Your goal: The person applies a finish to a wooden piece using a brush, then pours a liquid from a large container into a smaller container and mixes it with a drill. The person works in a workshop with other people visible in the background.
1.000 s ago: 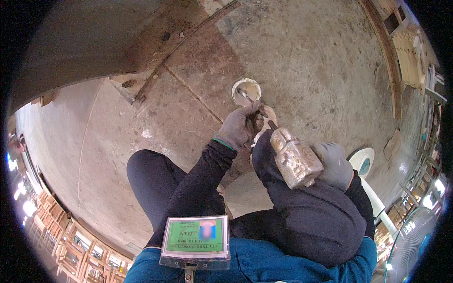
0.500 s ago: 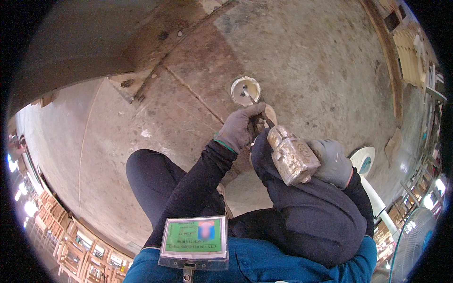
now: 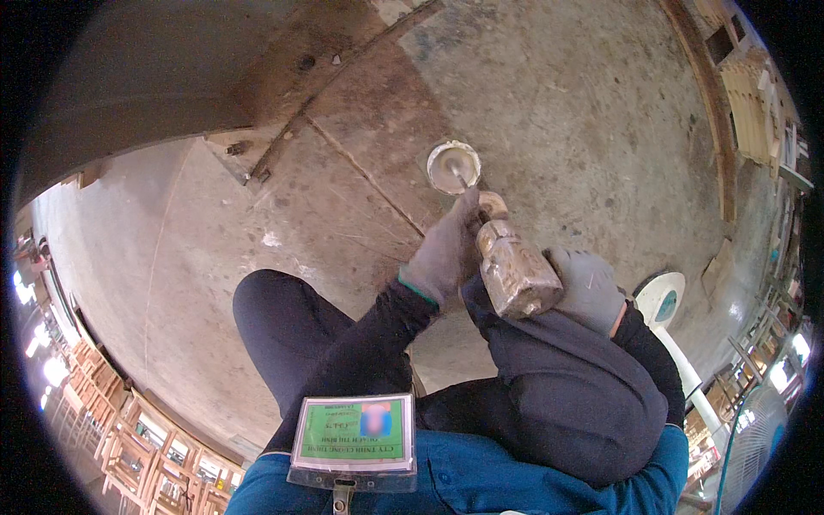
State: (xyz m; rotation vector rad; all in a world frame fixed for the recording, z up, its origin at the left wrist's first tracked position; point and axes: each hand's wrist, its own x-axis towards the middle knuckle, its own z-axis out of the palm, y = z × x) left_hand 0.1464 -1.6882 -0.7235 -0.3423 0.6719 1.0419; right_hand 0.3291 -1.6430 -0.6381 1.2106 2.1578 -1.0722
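A paint-crusted power drill (image 3: 518,270) lies tilted across my raised knee. My right hand (image 3: 587,287), in a grey glove, is closed around its rear grip, with the fingers partly hidden behind the drill body. My left hand (image 3: 445,249), also gloved, is closed at the drill's front end; its fingertips are partly hidden. A rounded tan piece (image 3: 493,204) sits beside those fingers. From the drill a thin mixing rod (image 3: 463,180) reaches down into a small white tub (image 3: 432,173) on the floor. Inside the tub is a pale, blurred mix.
A white fan base (image 3: 661,296) stands right of my right hand, with the fan's grille (image 3: 755,433) at lower right. Wooden frames (image 3: 154,451) are stacked at lower left. A dark panel (image 3: 129,94) covers the upper left. A green badge (image 3: 352,438) hangs at my front.
The drill and both hands have shifted slightly, the drill's rear moving up and left. The mixing head, distinct in the tub before, is now a blur.
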